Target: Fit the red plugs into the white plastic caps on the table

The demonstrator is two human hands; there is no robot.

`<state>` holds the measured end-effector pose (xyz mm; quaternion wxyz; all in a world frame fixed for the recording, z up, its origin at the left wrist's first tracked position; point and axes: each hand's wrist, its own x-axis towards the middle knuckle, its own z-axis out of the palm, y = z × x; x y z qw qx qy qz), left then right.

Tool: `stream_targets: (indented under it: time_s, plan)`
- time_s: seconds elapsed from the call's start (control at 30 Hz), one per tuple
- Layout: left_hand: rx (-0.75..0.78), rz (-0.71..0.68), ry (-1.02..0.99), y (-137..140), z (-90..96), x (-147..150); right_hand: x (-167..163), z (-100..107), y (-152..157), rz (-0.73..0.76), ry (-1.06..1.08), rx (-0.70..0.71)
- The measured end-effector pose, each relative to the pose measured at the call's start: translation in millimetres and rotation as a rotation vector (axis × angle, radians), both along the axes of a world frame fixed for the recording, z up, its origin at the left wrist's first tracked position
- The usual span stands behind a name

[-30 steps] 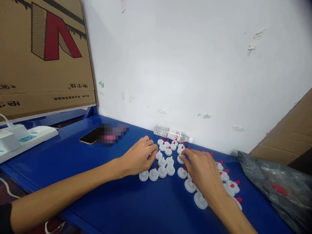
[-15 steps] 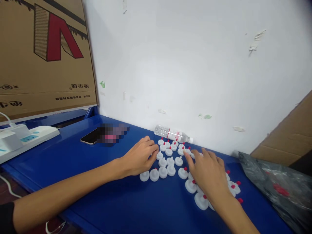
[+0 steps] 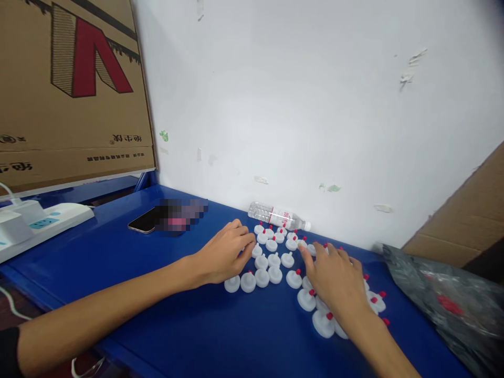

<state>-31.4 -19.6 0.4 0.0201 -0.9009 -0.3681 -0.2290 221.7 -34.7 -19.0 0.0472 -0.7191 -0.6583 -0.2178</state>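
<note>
My left hand (image 3: 226, 253) rests on the blue table with its fingers curled towards the thumb; whatever they hold, if anything, is hidden. Right at its fingertips is a white plastic spout cap (image 3: 256, 251), round with a thin nozzle. Several more bare-nozzled caps, such as one nearby (image 3: 274, 274), lie in front of this hand. My right hand (image 3: 334, 270) is spread palm down over a group of similar caps, many with small red tips; one red-tipped cap (image 3: 306, 300) shows beside the thumb. The hand covers part of this group, and its fingertips are partly hidden.
A clear plastic bottle (image 3: 277, 216) lies against the white wall. Left on the blue table (image 3: 165, 325) are a phone (image 3: 142, 221) beside a blurred-out patch and a white power strip (image 3: 63, 212). A grey plastic bag (image 3: 444, 299) is at right; a large cardboard box (image 3: 98, 121) stands far left.
The view has shifted very slightly. My right hand's fingers have moved a little, with more red tips showing beyond them; my left hand looks the same.
</note>
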Motion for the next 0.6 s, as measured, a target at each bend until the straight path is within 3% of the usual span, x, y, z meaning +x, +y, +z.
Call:
stream_targets:
  time_s: [0.2, 0.33, 0.5, 0.6]
  plan:
    - [-0.007, -0.019, -0.002, -2, 2.8, -1, 5, -6, 4, 0.014, 0.051, 0.016]
    - [-0.007, -0.031, -0.046, -2, 1.9, -1, 6, 0, 3, 0.091, 0.029, 0.145]
    - [0.030, -0.080, -0.136, -3, 3.8, -2, 1, 14, 1, 0.368, 0.192, 0.403]
    - [0.059, -0.103, -0.177, -6, 5.3, -1, -7, 16, -3, 0.578, 0.321, 0.411]
